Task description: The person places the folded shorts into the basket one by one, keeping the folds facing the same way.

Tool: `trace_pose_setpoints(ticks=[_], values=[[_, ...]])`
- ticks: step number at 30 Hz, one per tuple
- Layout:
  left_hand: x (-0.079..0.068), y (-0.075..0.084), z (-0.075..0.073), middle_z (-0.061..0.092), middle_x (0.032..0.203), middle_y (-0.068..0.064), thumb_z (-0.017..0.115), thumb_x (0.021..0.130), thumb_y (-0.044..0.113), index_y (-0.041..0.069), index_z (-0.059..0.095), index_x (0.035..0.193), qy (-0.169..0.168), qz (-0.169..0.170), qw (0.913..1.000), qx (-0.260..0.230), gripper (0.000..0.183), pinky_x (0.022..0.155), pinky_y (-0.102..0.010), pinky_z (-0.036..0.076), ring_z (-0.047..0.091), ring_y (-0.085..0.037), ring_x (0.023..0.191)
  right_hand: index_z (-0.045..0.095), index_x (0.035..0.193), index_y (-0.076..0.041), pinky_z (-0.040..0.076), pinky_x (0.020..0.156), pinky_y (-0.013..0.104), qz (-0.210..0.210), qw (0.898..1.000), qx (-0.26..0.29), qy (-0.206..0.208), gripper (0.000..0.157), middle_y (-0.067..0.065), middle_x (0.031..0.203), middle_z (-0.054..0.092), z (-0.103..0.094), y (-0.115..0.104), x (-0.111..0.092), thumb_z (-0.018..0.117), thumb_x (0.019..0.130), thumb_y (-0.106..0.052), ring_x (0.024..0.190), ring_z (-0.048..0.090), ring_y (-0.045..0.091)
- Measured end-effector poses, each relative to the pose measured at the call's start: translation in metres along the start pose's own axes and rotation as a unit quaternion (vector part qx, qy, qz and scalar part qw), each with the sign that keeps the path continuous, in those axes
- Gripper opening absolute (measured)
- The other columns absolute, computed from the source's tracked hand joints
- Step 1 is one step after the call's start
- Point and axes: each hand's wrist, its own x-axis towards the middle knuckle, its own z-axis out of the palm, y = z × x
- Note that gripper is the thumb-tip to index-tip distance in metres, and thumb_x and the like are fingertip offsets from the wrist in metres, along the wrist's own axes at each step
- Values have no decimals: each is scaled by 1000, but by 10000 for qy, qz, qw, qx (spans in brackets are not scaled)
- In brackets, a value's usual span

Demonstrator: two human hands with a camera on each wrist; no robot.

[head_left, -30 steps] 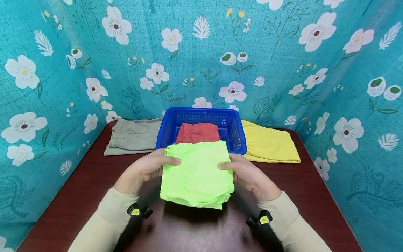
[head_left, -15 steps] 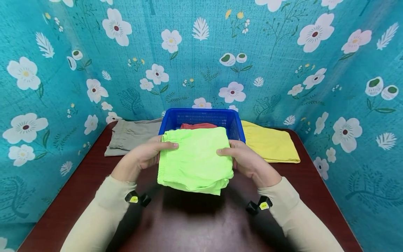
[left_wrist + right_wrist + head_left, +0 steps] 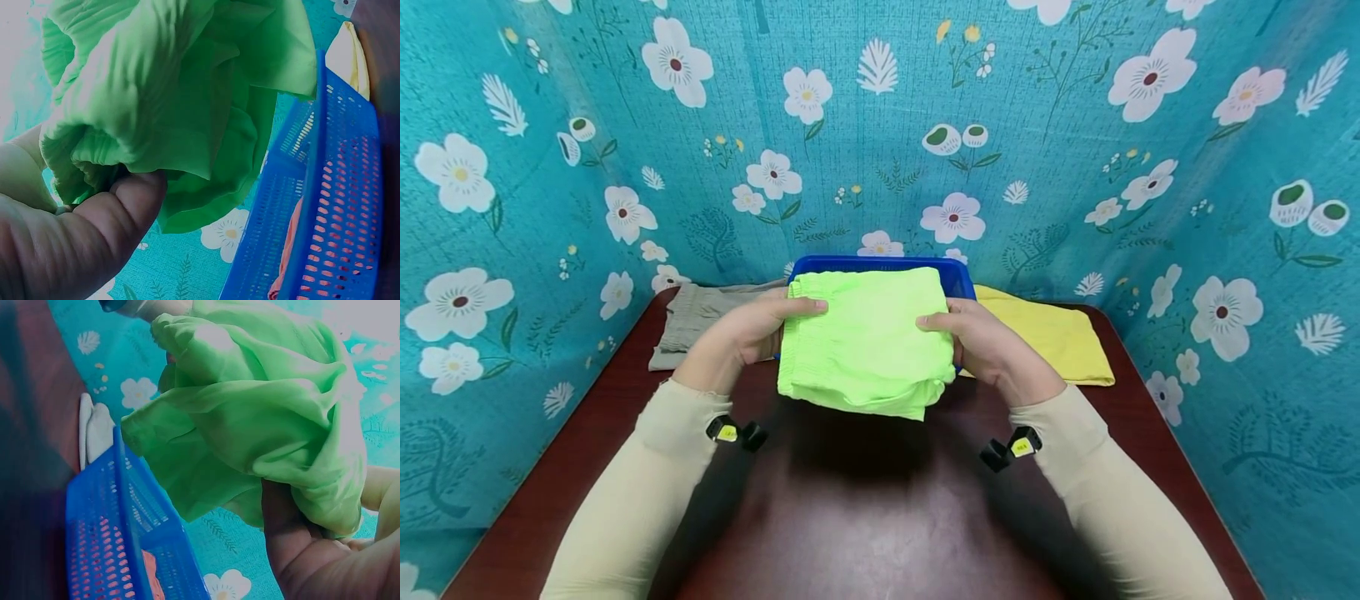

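A folded lime-green garment with a gathered elastic waistband, apparently shorts [image 3: 865, 342], is held up level between both hands. My left hand [image 3: 756, 327] grips its left edge at the waistband, thumb on top and fingers beneath. On the opposite edge my right hand [image 3: 992, 342] pinches the cloth the same way. Beyond and partly behind the shorts stands a blue plastic basket [image 3: 880, 263], mostly covered by them in the head view. Both wrist views show the shorts above the basket's rim, their lower layers hanging loose. Inside the basket lies a red cloth [image 3: 152, 575].
Left of the basket a folded grey garment [image 3: 688, 321] lies on the dark red table [image 3: 865, 533]. A folded yellow garment [image 3: 1045, 337] lies to the basket's right. A teal flowered curtain [image 3: 880, 167] encloses the table at the back and both sides.
Both hands have carried the green shorts up and away from the body, towards the basket. The red cloth, visible before in the head view, is now covered there.
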Motion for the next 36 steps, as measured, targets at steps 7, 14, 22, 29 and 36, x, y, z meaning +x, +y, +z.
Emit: trace_pose_setpoints(ticks=[7,14,22,29,36], values=[[14,19,-1,70,103,-6,62,94,26,15,48,132,269,-2,9996,76,42,76,-42,58,72,-21,87,47,134,-5,56,81,39,53,9999,-28,125,40,8,113,66,-8,-16,11,57,97,-19,94,70,20],[29,32,-3,70,102,-6,62,94,27,13,51,130,425,3,9991,21,41,76,-39,58,71,-20,86,47,134,-7,58,77,35,78,9990,273,353,41,5,108,67,-17,-25,25,58,96,-17,89,71,18],[45,39,-7,69,102,-4,62,94,29,13,51,129,520,-173,9985,-45,40,76,-37,58,71,-19,85,48,133,-7,58,76,34,125,9981,251,546,41,4,105,68,-27,-26,41,60,95,-19,87,70,17],[58,43,-12,67,105,-4,64,92,31,14,50,130,616,-319,9975,-113,44,77,-37,58,70,-19,86,51,127,-5,58,74,34,118,9968,461,643,35,5,100,69,-31,-25,56,59,95,-16,83,70,17],[71,39,-19,67,105,-3,63,93,30,15,50,131,596,-260,9976,-256,42,77,-36,57,70,-18,85,55,118,-5,57,73,32,82,9948,680,753,25,4,98,68,-35,-20,74,58,95,-14,83,69,16]])
